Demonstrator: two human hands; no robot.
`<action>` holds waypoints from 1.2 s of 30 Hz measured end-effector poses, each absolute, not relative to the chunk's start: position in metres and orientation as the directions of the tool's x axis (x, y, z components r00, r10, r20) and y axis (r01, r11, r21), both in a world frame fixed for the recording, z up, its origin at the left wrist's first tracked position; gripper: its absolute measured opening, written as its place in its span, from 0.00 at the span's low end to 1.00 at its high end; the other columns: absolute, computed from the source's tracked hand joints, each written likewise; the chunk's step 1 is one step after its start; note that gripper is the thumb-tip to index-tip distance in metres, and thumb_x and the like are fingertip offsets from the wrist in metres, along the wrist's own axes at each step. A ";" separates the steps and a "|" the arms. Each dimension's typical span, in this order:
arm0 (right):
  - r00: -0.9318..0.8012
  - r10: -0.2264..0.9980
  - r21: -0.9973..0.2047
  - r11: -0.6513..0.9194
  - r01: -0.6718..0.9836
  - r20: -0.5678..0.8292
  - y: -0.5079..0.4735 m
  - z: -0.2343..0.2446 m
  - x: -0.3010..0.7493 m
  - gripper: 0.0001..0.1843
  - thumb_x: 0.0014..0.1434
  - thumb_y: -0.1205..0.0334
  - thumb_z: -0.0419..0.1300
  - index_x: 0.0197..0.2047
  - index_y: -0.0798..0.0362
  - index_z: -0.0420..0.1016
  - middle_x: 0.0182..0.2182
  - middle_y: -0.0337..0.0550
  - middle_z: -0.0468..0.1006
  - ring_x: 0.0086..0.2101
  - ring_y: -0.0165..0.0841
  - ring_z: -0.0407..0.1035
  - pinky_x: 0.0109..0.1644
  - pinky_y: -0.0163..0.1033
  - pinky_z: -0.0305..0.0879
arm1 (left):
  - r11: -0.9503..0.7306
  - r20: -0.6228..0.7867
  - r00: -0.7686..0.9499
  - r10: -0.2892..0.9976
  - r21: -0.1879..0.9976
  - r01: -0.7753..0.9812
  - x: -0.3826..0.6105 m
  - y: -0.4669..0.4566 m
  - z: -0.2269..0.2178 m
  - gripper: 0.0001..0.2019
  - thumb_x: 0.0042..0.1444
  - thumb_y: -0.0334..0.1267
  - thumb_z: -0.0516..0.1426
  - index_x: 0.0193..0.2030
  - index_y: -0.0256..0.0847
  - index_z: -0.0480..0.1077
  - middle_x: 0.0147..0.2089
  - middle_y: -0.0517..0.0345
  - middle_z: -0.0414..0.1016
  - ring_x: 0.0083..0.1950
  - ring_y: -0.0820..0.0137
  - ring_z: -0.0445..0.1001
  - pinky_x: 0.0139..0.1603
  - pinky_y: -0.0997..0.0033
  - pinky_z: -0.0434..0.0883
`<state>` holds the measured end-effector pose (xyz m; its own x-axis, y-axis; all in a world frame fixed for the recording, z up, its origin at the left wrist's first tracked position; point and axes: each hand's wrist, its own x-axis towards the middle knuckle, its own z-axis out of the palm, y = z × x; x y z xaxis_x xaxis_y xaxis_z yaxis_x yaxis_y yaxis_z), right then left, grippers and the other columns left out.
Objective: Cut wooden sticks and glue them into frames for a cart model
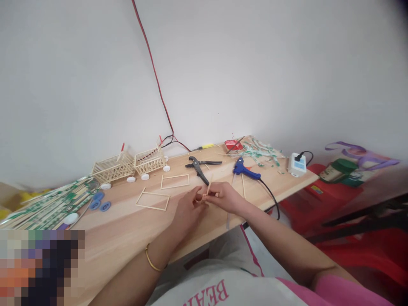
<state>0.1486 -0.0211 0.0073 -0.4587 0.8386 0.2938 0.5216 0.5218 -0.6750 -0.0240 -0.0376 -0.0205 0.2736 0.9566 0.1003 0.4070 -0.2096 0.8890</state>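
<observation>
My right hand (225, 196) pinches a short, thin wooden stick (209, 186) that points up from between the fingertips. Close beside it, my left hand (189, 205) has its fingers curled together at the stick's lower end; what they grip is hidden. Two flat wooden stick frames, one rectangular (174, 176) and one with a longer side (167, 203), lie to the left of my hands. Just beyond my fingers are dark pliers (199, 170). A blue hot glue gun (247, 171) rests on the right, near a loose stick (244, 187).
Two wheeled stick carts, a larger one (111, 170) and a smaller one (149, 161), stand by the wall. Wrapped sticks (54, 202) and blue wheels (94, 205) lie left. A white power socket (297, 165) sits at the right edge, near wrapper scraps (263, 151).
</observation>
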 end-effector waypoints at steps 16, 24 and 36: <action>-0.461 0.887 -0.931 0.141 0.338 -0.034 -0.008 0.014 0.142 0.16 0.48 0.49 0.63 0.27 0.56 0.75 0.20 0.36 0.72 0.22 0.26 0.62 0.25 0.31 0.54 | 0.174 -0.173 0.337 0.925 0.984 0.028 -0.030 -0.037 -0.006 0.12 0.48 0.44 0.60 0.29 0.35 0.76 0.29 0.54 0.77 0.31 0.71 0.72 0.36 0.72 0.68; -0.469 0.881 -0.935 0.118 0.336 -0.057 -0.001 0.020 0.141 0.16 0.46 0.51 0.64 0.26 0.57 0.74 0.19 0.35 0.69 0.22 0.25 0.59 0.25 0.31 0.54 | 0.401 -0.308 0.414 0.857 0.902 -0.158 -0.034 -0.036 -0.013 0.13 0.46 0.41 0.63 0.35 0.34 0.75 0.33 0.51 0.78 0.34 0.70 0.74 0.38 0.71 0.70; -0.525 0.845 -0.950 0.078 0.303 -0.098 0.001 0.018 0.139 0.16 0.48 0.50 0.63 0.27 0.57 0.74 0.22 0.38 0.73 0.25 0.27 0.64 0.29 0.32 0.58 | 0.442 -0.325 0.440 0.837 0.875 -0.195 -0.036 -0.037 -0.014 0.11 0.48 0.40 0.63 0.34 0.34 0.75 0.32 0.53 0.77 0.35 0.70 0.75 0.40 0.68 0.72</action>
